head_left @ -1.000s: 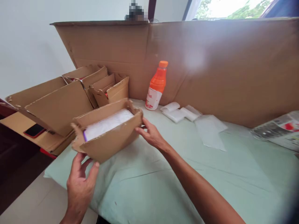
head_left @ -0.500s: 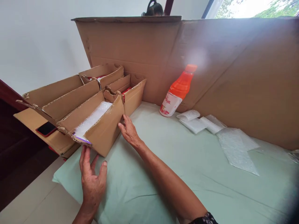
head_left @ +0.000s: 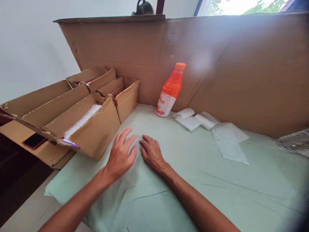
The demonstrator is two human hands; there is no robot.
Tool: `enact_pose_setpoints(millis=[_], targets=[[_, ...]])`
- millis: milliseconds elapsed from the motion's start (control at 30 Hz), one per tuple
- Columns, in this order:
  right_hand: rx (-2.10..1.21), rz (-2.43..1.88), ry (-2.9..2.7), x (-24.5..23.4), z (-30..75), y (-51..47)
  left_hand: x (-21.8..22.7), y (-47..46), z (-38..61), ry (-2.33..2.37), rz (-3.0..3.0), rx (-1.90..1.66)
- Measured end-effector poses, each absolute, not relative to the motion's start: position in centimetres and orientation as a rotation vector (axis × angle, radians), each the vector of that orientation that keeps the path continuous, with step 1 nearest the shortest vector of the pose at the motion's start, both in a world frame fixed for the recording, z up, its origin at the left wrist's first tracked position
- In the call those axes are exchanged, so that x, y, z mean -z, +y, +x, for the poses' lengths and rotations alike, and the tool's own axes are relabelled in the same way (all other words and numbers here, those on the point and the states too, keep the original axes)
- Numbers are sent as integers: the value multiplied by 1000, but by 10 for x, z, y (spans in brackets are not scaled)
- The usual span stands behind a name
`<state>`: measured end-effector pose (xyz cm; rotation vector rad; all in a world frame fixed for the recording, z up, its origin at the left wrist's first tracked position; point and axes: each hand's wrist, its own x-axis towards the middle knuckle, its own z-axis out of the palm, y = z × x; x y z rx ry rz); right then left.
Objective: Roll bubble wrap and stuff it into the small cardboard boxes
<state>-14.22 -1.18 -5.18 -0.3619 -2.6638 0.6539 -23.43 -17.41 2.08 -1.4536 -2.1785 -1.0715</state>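
My left hand (head_left: 121,155) is raised over the pale green cloth (head_left: 183,174), just right of the divided cardboard box (head_left: 98,132). Its fingers are spread and hold nothing, slightly smeared by motion. My right hand (head_left: 152,152) rests palm down on the cloth with the fingers stretched out and nothing in them. In the box's front compartment lies a strip of bubble wrap (head_left: 84,120) with a purple edge below it. Reddish things show in the back compartments, too little to name. Beyond my hands an orange bottle (head_left: 172,88) with a white label leans against the cardboard panel (head_left: 120,45).
Several bubble wrap pieces (head_left: 228,145) lie on the cloth to the right of the bottle. Clear plastic (head_left: 294,141) sits at the right edge. A phone (head_left: 34,140) lies on a cardboard flap at far left. Part of a person's head (head_left: 144,8) shows above the panel.
Both hands have come away from the box and moved right, onto or over the cloth. The view has shifted, so box and bottle appear further left.
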Motion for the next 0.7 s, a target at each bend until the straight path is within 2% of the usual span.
enact_pose_setpoints(millis=[167, 300, 467, 600, 700], targets=[[-596, -416, -2668, 51, -119, -19, -51, -27, -324, -2533, -1448, 1214], [-634, -449, -2617, 52, -115, -22, -58, 22, -384, -2645, -1277, 1252], [-700, -460, -2623, 49, -117, -18, -49, 23, -399, -2709, -1176, 1239], [-677, -481, -2679, 42, -122, -21, -13, -4, -340, -2758, -1334, 1215], [-542, -420, -2750, 40, -124, -31, 16, -46, -289, -2795, -1450, 1200]])
